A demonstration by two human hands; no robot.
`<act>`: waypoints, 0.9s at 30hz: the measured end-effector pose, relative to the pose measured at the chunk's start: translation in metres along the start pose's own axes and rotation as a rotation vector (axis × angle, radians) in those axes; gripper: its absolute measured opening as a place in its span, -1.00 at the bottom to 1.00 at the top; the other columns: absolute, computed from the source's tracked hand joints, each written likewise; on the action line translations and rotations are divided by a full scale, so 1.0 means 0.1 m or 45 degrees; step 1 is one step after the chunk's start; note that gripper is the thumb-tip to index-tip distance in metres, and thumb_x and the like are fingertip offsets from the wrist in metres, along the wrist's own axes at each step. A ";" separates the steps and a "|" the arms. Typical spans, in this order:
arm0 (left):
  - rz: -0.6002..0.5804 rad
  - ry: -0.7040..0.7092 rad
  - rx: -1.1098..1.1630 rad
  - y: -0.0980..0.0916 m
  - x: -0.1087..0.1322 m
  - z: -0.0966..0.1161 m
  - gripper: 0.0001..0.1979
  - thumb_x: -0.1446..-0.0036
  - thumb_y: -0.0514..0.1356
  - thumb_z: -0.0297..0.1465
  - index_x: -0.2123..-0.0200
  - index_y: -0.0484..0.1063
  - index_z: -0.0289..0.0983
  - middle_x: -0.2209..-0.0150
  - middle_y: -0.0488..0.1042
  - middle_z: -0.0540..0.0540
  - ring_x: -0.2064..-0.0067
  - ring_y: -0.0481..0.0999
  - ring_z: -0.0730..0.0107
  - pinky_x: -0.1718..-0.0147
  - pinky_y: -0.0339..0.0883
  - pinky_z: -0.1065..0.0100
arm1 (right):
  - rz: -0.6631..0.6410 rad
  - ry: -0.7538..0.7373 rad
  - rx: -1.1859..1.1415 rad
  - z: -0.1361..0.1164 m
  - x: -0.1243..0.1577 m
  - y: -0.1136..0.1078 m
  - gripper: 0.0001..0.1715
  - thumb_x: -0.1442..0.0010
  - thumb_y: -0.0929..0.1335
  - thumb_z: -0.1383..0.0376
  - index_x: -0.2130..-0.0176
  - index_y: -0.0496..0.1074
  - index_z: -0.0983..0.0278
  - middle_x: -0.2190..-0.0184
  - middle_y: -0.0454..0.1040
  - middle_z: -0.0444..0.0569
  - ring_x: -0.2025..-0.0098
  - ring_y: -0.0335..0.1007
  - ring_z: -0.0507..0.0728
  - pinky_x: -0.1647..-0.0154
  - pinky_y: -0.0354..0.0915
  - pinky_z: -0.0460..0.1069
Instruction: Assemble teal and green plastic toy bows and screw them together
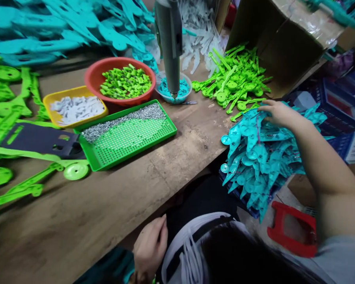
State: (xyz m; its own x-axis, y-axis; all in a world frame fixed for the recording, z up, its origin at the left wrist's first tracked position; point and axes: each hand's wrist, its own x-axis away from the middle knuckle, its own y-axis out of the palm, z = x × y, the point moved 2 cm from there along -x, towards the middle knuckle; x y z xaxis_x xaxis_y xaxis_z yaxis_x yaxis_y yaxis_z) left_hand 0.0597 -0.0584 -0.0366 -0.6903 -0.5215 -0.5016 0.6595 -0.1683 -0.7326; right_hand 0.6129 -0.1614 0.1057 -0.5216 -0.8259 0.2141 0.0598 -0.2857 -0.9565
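My right hand (276, 112) reaches over a tall stack of teal plastic parts (257, 154) at the table's right edge. Its fingers are slightly bent and apart, touching or just above the top parts; no part is plainly gripped. My left hand (150, 246) is low in front of my body, by the table's front edge. Its fingers are curled in with the thumb against them, and their inside is hidden. Close to the right fingertips is a heap of bright green plastic parts (233, 85). A grey power screwdriver (170, 47) hangs point down over a clear bowl of small teal pieces (182, 90).
A green perforated tray (130, 138) holds silver screws. Behind it stand a yellow tray (51, 100) of white pieces and a red bowl (90, 81) of green pieces. Teal parts (62, 27) pile up at the back left. A cardboard box (263, 39) stands back right; a red stool (292, 244) is below.
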 end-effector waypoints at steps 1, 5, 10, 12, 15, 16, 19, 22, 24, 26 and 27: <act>-0.005 0.009 0.025 -0.01 -0.05 0.01 -0.77 -0.13 0.21 -0.61 0.14 0.50 -0.29 0.30 0.60 -0.09 0.32 0.61 0.39 0.17 0.46 0.39 | 0.059 0.016 0.041 -0.01 0.04 -0.10 -0.47 -0.11 0.37 0.37 -0.10 0.44 0.25 -0.31 0.17 0.17 -0.24 0.18 0.44 -0.16 0.21 0.30; -0.005 0.082 0.089 -0.05 -0.32 0.02 -0.71 -0.10 0.22 -0.63 0.10 0.49 -0.30 0.28 0.59 -0.11 0.30 0.60 0.39 0.18 0.46 0.41 | 0.325 0.012 0.203 -0.34 0.25 -0.60 -0.54 -0.15 0.36 0.37 -0.07 0.41 0.30 -0.32 0.17 0.17 -0.36 -0.02 0.45 -0.20 0.05 0.46; 0.343 0.080 0.073 -0.28 -0.92 0.20 -0.61 -0.03 0.28 -0.62 0.05 0.47 -0.23 0.18 0.54 -0.14 0.17 0.57 0.30 0.11 0.46 0.32 | 0.546 -0.270 0.377 -1.44 0.46 -1.14 -0.74 -0.21 0.26 0.35 0.11 0.42 0.36 0.03 0.49 0.11 -0.24 0.22 0.26 -0.37 -0.12 0.32; 0.396 0.087 0.009 -0.42 -1.12 0.31 -0.58 -0.02 0.32 -0.53 0.01 0.45 -0.21 0.05 0.49 -0.20 0.04 0.53 0.19 0.03 0.43 0.22 | 0.542 -0.473 0.410 -1.99 0.49 -1.23 -0.77 -0.20 0.23 0.38 0.18 0.43 0.34 0.15 0.50 0.07 -0.13 0.31 0.26 -0.36 -0.05 0.30; 0.204 -0.054 -0.175 -0.57 -1.23 0.34 -0.31 0.03 0.38 -0.16 -0.14 0.32 -0.30 -0.14 0.34 -0.37 -0.14 0.39 -0.08 -0.08 0.35 0.02 | 0.563 -0.761 0.300 -2.80 0.49 -1.23 -0.75 -0.17 0.23 0.42 0.25 0.47 0.27 0.27 0.49 0.02 0.01 0.36 0.23 -0.33 0.05 0.25; 0.133 -0.127 -0.244 -0.60 -1.19 0.31 -0.21 0.04 0.36 -0.07 -0.18 0.27 -0.33 -0.17 0.30 -0.41 -0.17 0.35 -0.13 -0.10 0.32 -0.02 | 0.570 -0.838 0.235 -3.04 0.48 -1.19 -0.75 -0.17 0.23 0.43 0.28 0.48 0.24 0.30 0.50 -0.01 0.04 0.37 0.22 -0.31 0.09 0.24; 0.036 -0.324 -0.464 -0.68 -0.91 0.11 -0.29 -0.07 0.29 -0.08 -0.19 0.26 -0.32 -0.15 0.33 -0.41 -0.16 0.36 -0.13 -0.10 0.29 -0.05 | 0.521 -1.039 0.084 -3.66 0.47 -0.98 -0.73 -0.19 0.23 0.41 0.31 0.52 0.29 0.31 0.53 0.06 0.07 0.38 0.27 -0.26 0.14 0.27; 0.069 -0.425 -0.548 -0.73 -0.57 -0.14 -0.53 -0.19 0.21 -0.24 -0.12 0.32 -0.31 -0.03 0.45 -0.33 -0.09 0.43 -0.01 -0.08 0.31 0.01 | 0.442 -1.154 -0.069 -4.03 0.47 -0.67 -0.69 -0.23 0.20 0.43 0.21 0.52 0.39 0.23 0.53 0.15 0.03 0.38 0.29 -0.27 0.10 0.27; 0.081 -0.460 -0.544 -0.74 -0.38 -0.27 -0.59 -0.20 0.20 -0.26 -0.07 0.34 -0.30 0.00 0.48 -0.29 -0.07 0.44 0.03 -0.07 0.31 0.05 | 0.400 -1.182 -0.212 -4.13 0.49 -0.45 -0.67 -0.24 0.23 0.40 0.07 0.47 0.41 0.10 0.51 0.16 -0.05 0.35 0.28 -0.29 0.08 0.26; 0.061 -0.498 -0.547 -0.74 -0.26 -0.36 -0.62 -0.19 0.21 -0.25 -0.02 0.37 -0.29 0.00 0.49 -0.26 -0.09 0.44 0.02 -0.07 0.29 0.07 | 0.375 -1.207 -0.380 -4.11 0.50 -0.27 -0.58 -0.23 0.30 0.32 -0.07 0.39 0.39 -0.05 0.45 0.16 -0.14 0.29 0.29 -0.28 0.11 0.25; 0.046 -0.521 -0.550 -0.74 -0.23 -0.39 -0.64 -0.18 0.21 -0.24 0.00 0.38 -0.28 -0.01 0.50 -0.25 -0.09 0.43 0.01 -0.07 0.29 0.07 | 0.380 -1.205 -0.478 -4.06 0.49 -0.20 -0.52 -0.22 0.33 0.27 -0.11 0.36 0.37 -0.10 0.42 0.16 -0.17 0.28 0.29 -0.26 0.14 0.24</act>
State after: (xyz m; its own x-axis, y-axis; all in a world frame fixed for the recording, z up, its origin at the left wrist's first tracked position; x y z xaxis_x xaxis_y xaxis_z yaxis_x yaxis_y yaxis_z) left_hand 0.0151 -0.0016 0.0110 -0.4421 -0.8150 -0.3747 0.4407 0.1665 -0.8821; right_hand 0.2404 0.0009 0.0544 0.3558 -0.9259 -0.1268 -0.2746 0.0261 -0.9612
